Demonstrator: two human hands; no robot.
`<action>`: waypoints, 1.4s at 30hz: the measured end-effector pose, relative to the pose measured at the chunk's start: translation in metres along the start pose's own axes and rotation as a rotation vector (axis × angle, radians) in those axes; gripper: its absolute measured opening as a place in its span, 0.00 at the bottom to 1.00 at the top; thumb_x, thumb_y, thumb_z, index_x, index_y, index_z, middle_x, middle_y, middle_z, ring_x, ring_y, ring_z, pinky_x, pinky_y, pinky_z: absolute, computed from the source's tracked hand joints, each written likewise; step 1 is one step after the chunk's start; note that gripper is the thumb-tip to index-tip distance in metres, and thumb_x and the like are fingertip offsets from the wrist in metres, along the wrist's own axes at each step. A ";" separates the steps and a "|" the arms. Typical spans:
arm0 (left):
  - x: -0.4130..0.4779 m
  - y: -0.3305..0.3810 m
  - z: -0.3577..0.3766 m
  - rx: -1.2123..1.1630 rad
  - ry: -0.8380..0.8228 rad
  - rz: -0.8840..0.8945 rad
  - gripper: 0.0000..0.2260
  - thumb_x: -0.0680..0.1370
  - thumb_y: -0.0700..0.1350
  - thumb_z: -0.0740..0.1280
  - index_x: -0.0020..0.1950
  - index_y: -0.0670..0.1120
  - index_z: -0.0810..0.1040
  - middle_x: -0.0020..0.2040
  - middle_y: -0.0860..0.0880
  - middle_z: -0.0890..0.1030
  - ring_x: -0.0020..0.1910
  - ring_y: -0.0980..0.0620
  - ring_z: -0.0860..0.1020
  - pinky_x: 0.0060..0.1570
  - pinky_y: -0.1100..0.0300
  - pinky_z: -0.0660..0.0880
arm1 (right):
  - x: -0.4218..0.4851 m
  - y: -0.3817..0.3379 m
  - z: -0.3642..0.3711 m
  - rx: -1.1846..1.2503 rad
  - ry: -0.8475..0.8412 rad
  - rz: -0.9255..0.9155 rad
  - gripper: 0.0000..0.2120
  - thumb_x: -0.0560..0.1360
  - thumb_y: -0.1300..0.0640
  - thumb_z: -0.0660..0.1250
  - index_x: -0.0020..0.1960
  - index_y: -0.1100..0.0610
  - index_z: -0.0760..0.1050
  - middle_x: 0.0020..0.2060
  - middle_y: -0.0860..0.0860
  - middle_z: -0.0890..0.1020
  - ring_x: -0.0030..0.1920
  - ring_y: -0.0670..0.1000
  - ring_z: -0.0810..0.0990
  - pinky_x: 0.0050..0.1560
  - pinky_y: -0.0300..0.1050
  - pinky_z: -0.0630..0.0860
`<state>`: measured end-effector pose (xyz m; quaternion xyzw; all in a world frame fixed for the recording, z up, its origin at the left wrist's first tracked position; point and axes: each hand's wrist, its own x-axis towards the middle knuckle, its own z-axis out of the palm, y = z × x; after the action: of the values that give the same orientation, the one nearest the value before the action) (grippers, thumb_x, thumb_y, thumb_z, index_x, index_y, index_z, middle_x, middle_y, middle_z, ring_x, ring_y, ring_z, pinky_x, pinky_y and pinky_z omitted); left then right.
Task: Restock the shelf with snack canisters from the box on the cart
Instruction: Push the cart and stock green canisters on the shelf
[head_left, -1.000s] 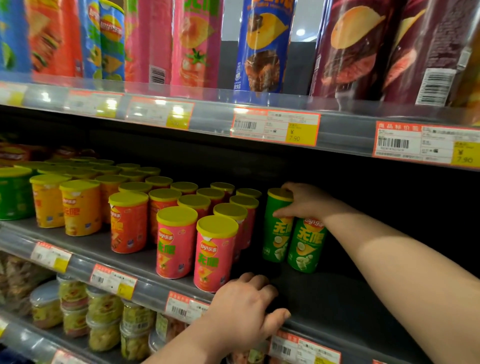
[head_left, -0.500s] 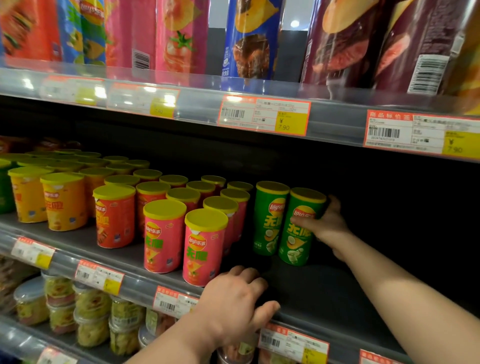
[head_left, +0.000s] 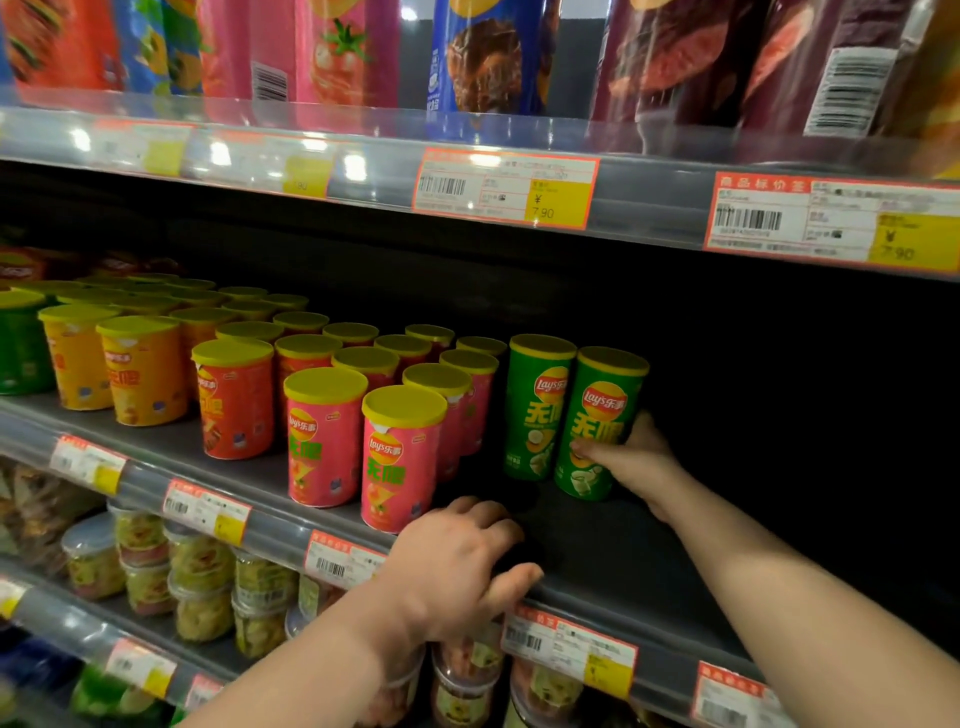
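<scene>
Two green snack canisters with yellow lids stand upright side by side on the dark middle shelf (head_left: 613, 551). My right hand (head_left: 631, 462) grips the lower right side of the right green canister (head_left: 600, 415), thumb across its front. The left green canister (head_left: 537, 405) touches it. My left hand (head_left: 457, 566) rests on the shelf's front edge with fingers curled over the lip, holding no canister. Pink canisters (head_left: 402, 457) stand just left of my left hand. The box and cart are out of view.
Rows of pink, red, orange and green canisters (head_left: 234, 395) fill the shelf's left part. Dark bare shelf extends right of the green pair. Tall canisters (head_left: 488, 57) stand on the upper shelf. Clear tubs (head_left: 202, 587) sit on the lower shelf. Price tags line the rails.
My right hand went from on top of the green canisters down to the right canister's side; that canister now stands level beside the other. My left hand stayed on the shelf edge.
</scene>
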<state>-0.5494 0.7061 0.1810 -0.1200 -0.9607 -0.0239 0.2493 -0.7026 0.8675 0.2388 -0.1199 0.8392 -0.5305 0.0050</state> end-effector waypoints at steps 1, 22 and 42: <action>-0.001 -0.001 0.001 -0.004 0.003 -0.002 0.22 0.76 0.63 0.54 0.50 0.51 0.81 0.47 0.51 0.82 0.44 0.48 0.80 0.34 0.58 0.78 | -0.001 0.000 0.000 -0.005 0.004 0.001 0.38 0.68 0.59 0.76 0.72 0.57 0.60 0.66 0.57 0.73 0.65 0.58 0.72 0.61 0.50 0.71; -0.030 0.025 -0.025 0.084 -0.194 -0.081 0.24 0.76 0.54 0.62 0.71 0.49 0.65 0.68 0.49 0.66 0.68 0.47 0.64 0.65 0.55 0.63 | -0.117 -0.011 -0.005 -0.914 -0.105 -0.231 0.25 0.76 0.42 0.62 0.71 0.48 0.65 0.68 0.49 0.69 0.66 0.53 0.70 0.61 0.47 0.71; -0.301 0.004 -0.079 0.122 -0.450 -0.425 0.18 0.77 0.55 0.60 0.63 0.47 0.68 0.61 0.48 0.71 0.61 0.45 0.69 0.59 0.51 0.70 | -0.322 -0.001 0.154 -1.171 -0.508 -0.580 0.20 0.76 0.48 0.60 0.66 0.52 0.67 0.63 0.53 0.71 0.64 0.56 0.69 0.62 0.52 0.66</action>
<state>-0.2565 0.6355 0.1041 0.0964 -0.9949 0.0095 0.0266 -0.3686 0.7966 0.1346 -0.4420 0.8940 0.0734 -0.0062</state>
